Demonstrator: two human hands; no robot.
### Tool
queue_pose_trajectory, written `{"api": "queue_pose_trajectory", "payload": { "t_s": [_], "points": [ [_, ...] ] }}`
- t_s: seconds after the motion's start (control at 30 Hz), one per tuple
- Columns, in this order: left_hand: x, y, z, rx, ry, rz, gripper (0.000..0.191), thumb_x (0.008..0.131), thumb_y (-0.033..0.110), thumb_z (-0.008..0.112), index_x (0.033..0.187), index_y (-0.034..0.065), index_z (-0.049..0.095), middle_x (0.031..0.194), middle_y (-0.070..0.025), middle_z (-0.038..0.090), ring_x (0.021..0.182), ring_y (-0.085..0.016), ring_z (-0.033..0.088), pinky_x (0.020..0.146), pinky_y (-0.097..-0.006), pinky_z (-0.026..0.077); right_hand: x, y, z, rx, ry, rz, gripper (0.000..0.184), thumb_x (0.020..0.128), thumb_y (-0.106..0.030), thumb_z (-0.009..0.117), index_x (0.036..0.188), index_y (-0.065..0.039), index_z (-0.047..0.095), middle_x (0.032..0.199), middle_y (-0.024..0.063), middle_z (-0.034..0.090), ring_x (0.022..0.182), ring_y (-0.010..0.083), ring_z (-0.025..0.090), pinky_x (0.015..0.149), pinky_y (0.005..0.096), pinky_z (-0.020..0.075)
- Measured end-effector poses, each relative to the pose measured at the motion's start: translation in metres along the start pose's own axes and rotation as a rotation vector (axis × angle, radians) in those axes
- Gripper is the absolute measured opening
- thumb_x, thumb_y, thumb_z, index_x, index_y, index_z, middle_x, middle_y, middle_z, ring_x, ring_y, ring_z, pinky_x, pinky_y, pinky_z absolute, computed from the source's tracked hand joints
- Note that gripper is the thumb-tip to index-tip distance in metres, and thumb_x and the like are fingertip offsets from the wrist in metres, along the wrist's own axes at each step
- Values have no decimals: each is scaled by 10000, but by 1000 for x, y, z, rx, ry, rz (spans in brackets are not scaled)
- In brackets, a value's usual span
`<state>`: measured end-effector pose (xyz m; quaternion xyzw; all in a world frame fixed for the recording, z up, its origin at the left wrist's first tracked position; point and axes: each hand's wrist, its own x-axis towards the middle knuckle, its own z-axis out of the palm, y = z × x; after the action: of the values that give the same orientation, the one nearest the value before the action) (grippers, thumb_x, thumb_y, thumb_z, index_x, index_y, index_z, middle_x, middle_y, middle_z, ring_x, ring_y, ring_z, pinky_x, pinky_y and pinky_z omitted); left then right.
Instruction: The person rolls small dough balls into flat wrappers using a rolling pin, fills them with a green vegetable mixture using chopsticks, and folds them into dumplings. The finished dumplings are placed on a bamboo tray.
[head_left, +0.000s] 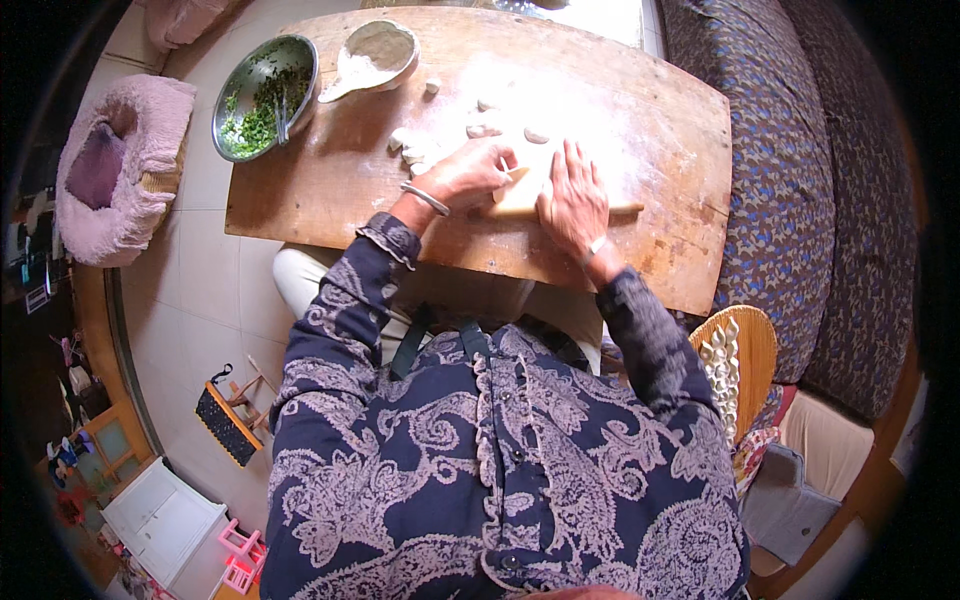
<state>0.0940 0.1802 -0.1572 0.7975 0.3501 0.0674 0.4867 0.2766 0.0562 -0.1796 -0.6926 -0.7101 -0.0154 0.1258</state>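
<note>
My left hand (466, 177) pinches the edge of a thin dough wrapper (517, 174) between thumb and fingers. Palm down, my right hand (574, 204) presses on a wooden rolling pin (627, 209), which lies crosswise near the front of a floured wooden board (330, 202). The wrapper's far side is hard to make out against the bright flour. Just beyond my hands sit a flattened dough piece (535, 135) and several others, one of them a small dough lump (433, 85). More dough pieces (412, 154) lie beside my left wrist, partly hidden by it.
At the board's left end stand a steel bowl (311, 112) of chopped green filling with chopsticks (281, 120) and a flour bowl (411, 69). A woven tray (759, 352) of dumplings (721, 367) is by my right elbow. A patterned sofa (780, 195) borders the right side.
</note>
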Motion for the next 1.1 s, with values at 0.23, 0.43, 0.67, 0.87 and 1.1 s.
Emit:
{"api": "queue_pose_trajectory", "payload": {
  "t_s": [0.23,0.43,0.67,0.87,1.1],
  "points": [
    [10,-9,7,117,189,44,176,847,174,658,894,7,689,735,-110,684,679,-193,639,662,-335,531,45,8,19,-7,128,83,634,923,-242,447,1454,88,340,1561,274,261,1466,409,235,1199,524,168],
    [-5,-8,-1,146,15,44,213,874,219,669,964,29,704,811,-128,707,718,-181,661,657,-323,531,-6,3,2,40,0,8,640,899,-259,465,1439,73,381,1517,285,341,1433,413,307,1184,526,220],
    [13,-6,2,327,122,134,212,877,198,676,926,-7,681,853,-189,702,765,-273,695,687,-371,549,57,10,19,-8,103,114,655,954,-316,459,1466,72,328,1559,275,267,1459,412,245,1198,517,171],
    [-13,-1,-3,-23,42,-127,194,836,130,666,979,0,681,829,-165,705,771,-236,692,694,-343,540,-31,-1,-1,5,27,-47,582,901,-274,497,1371,67,473,1484,275,400,1412,396,352,1171,529,240],
    [7,-4,6,362,207,183,162,834,170,668,910,32,701,778,-180,685,766,-250,695,705,-377,538,60,10,19,-7,150,129,630,931,-285,457,1454,53,361,1546,256,311,1438,395,293,1184,531,198]
  ]
}}
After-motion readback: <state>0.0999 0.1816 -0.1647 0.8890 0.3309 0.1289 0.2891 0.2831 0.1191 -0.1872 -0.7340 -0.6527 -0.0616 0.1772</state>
